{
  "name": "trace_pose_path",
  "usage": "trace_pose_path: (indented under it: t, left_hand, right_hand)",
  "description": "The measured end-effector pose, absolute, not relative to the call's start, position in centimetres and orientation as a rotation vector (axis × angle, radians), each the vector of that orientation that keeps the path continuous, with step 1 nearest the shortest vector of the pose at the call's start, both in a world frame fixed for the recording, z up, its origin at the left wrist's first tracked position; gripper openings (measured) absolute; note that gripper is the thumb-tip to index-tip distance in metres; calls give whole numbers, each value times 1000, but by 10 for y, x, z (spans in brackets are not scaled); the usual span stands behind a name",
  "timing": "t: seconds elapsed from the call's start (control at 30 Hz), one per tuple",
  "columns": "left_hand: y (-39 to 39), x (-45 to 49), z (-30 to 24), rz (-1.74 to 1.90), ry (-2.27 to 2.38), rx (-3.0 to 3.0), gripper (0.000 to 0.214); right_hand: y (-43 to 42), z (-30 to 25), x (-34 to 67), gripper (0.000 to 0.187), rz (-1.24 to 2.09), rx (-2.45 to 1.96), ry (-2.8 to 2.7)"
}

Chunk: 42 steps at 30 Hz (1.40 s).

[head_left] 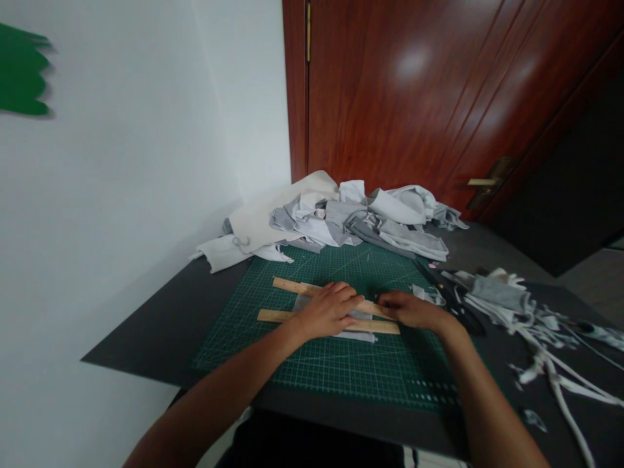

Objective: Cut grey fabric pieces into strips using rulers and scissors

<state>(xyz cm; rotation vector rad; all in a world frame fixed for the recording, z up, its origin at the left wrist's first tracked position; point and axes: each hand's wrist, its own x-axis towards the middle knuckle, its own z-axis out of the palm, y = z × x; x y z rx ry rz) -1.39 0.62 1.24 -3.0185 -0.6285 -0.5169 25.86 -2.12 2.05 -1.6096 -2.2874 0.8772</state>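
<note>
My left hand [331, 309] lies spread over two wooden rulers, its fingertips on the upper ruler [290, 285] and its thumb near the lower ruler [273, 316]. Beneath the rulers is a piece of grey fabric [358, 335], partly covered by the hand. My right hand [409, 309] is closed at the right end of the upper ruler, fingers curled; whatever is between them is hidden. All of this rests on a green cutting mat [336, 370] with a printed grid.
Grey and white fabric pieces [341, 218] are heaped at the back, against a brown door [390, 84]. To the right lie black-handled scissors [470, 320], folded cloth [502, 292] and tangled pale strips [560, 383] on the dark table [146, 331]. A white wall [146, 130] borders the left.
</note>
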Motion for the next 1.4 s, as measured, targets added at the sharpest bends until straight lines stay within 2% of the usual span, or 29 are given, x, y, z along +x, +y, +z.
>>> trace_pose_path:
  t: [0.13, 0.27, 0.37, 0.5, 0.7, 0.77, 0.87, 0.97, 1.13, 1.4]
  left_hand:
    - [10, -16, 14, -437, -647, -3031, 24]
    - [8, -16, 14, -426, -725, -2985, 34]
    - [7, -15, 14, -425, -797, -2954, 41]
    - [9, -15, 11, -420, -833, -2943, 44]
    - [11, -14, 10, -403, -794, -2959, 42]
    - [10, -14, 11, -384, -807, -2949, 43]
    - [9, -13, 13, -373, -838, -2933, 44]
    - [8, -13, 12, -369, -856, -2932, 44]
    - [8, -11, 12, -367, -851, -2925, 49]
    - [6, -12, 14, -379, -900, -2926, 49]
  right_hand:
    - [-24, 22, 258, 15, 834, -1699, -2338]
    - [-29, 26, 251, 21, 526, -1945, -2265]
    - [-31, 28, 237, 22, 384, -1816, -2275]
    - [-29, 27, 216, 6, 364, -1636, -2373]
    - [-30, 26, 211, 9, 372, -1695, -2409]
    - [-32, 29, 212, 5, 372, -1671, -2439]
    - [-34, 33, 211, 12, 368, -1660, -2475]
    - [-35, 34, 208, 9, 396, -1634, -2447]
    - [-37, 34, 205, 13, 448, -1536, -2471]
    - [-38, 38, 206, 11, 330, -1702, -2467]
